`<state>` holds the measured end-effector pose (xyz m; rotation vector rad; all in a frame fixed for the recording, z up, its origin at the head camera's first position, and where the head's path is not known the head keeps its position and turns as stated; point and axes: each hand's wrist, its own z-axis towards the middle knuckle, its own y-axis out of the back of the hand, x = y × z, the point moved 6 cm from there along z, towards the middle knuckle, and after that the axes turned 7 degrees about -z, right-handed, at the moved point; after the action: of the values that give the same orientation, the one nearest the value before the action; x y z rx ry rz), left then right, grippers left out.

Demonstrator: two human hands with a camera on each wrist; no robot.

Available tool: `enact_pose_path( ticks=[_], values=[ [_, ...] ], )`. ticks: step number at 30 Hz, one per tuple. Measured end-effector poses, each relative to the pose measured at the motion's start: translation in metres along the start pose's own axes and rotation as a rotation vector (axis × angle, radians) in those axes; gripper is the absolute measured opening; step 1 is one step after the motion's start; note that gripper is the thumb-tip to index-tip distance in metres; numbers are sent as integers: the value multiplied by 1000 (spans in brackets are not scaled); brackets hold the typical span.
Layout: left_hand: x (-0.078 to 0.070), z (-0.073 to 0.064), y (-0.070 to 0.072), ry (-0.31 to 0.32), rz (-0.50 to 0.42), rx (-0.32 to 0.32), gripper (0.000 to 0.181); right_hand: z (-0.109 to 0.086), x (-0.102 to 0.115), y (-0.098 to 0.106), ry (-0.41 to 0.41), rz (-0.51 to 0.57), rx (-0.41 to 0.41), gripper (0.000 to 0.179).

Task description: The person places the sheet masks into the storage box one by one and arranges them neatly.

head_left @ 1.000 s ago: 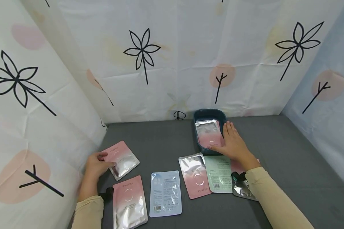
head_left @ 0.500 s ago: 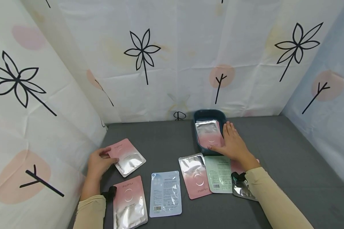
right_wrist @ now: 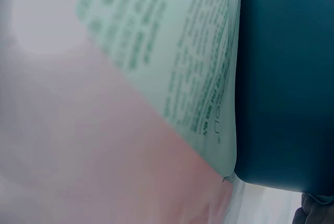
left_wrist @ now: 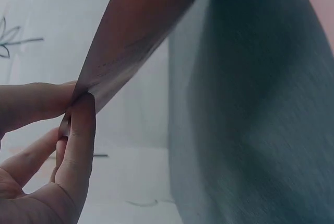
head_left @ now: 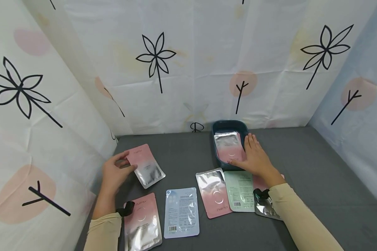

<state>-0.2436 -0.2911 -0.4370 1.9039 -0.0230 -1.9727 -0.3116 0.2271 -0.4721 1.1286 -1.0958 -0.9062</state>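
My left hand (head_left: pixel 114 172) pinches a pink-and-silver face mask packet (head_left: pixel 147 167) by its left edge, between thumb and fingers. In the left wrist view the packet (left_wrist: pixel 130 31) slants upward from the fingertips, its underside showing. My right hand (head_left: pixel 257 158) rests against a dark teal bin (head_left: pixel 215 150), with straight fingers along its right side and the thumb at the front rim. Inside the bin lie pink-and-silver packets (head_left: pixel 228 146). The right wrist view shows the bin's wall (right_wrist: pixel 287 78) with a bit of the hand (right_wrist: pixel 313 214) at the lower corner.
On the grey table lie a stack of pink packets (head_left: pixel 142 223), a blue packet (head_left: pixel 181 212), a pink-and-silver packet (head_left: pixel 214 193) and a green packet (head_left: pixel 239 191). Another silver-ended packet (head_left: pixel 267 209) is partly under the right wrist. Patterned white cloth (head_left: pixel 191 69) surrounds the table.
My left hand has moved forward and right with the pink-and-silver face mask packet, which has turned slightly. The right hand and the bin have stayed in place.
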Motion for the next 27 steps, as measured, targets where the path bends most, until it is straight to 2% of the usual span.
enact_pose_path(
  ticks=[6,15,27],
  values=[
    [-22,-1,-17,-112,-101,21,64,0,0,-1,-1,-1,0,131],
    [-51,-1,-48,-172,-145,86,62,-1,0,0,-2,0,4,132],
    [-78,-3,-96,-266,-218,156,63,-1,0,0,-2,1,7,132]
  ],
)
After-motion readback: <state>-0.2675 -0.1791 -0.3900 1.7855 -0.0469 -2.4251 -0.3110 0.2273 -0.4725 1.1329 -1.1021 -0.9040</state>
